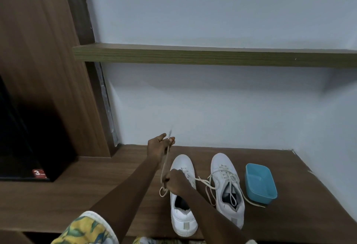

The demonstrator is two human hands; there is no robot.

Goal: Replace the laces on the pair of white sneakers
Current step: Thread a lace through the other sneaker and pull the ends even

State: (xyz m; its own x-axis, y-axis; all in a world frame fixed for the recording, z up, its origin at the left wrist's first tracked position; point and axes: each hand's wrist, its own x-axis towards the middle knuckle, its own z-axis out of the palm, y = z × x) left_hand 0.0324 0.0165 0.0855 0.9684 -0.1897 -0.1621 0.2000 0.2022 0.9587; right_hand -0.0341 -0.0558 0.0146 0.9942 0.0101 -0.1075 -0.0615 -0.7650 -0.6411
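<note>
Left hand (158, 146): raised, arm stretched forward, fingers pinching the cream lace (164, 164) near its tip, strand taut.
Right hand (176, 182): low over the left-side sneaker (183, 216), fingers curled around the same lace.
Sneakers: side by side on the desk (96, 195), toes toward the wall; right-side sneaker (222, 168) loosely laced.
Writing: red tag (39, 173), "3" legible, rest blurred.
</note>
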